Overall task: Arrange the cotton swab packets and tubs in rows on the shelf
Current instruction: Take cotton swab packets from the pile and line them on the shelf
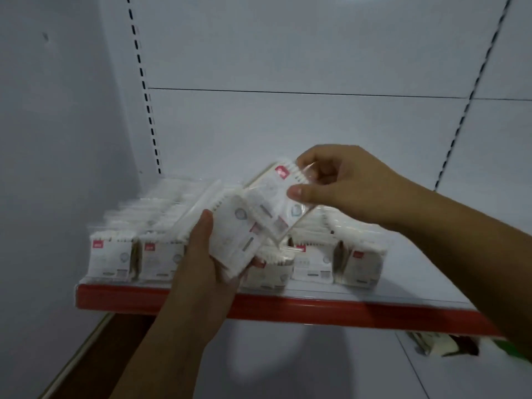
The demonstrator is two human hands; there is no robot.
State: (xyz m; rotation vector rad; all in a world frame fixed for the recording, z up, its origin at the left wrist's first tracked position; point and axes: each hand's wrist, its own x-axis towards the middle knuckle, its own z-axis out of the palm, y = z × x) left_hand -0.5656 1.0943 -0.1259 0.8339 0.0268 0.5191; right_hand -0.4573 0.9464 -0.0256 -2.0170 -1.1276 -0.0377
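Most likely to go wrong first at the right grip [339, 182]: no more than a thumb-and-fingertip pinch on the top end of a single packet [270, 197], glossy film, tilted, hanging free above the shelf [316, 311]. Easy to let slip onto the standing rows [115, 254] and tip them over. Risky too at the left grip [201, 260], curled round a small stack [236, 237] of packets with the thumb along the left edge and fingers underneath. Slick wrappers, liable to fan out and slide if squeezed unevenly while lifting the top one away. Worth minding as well the leaning packets [357, 263] at the right end of the shelf, uneven and apt to topple further if brushed by a forearm. As for position: single packet up and to the right of the stack, its lower end overlapping or touching the stack's upper edge, hard to tell which through the blur. Both held in the air, in front of and above the middle of the front row. No tubs in view.
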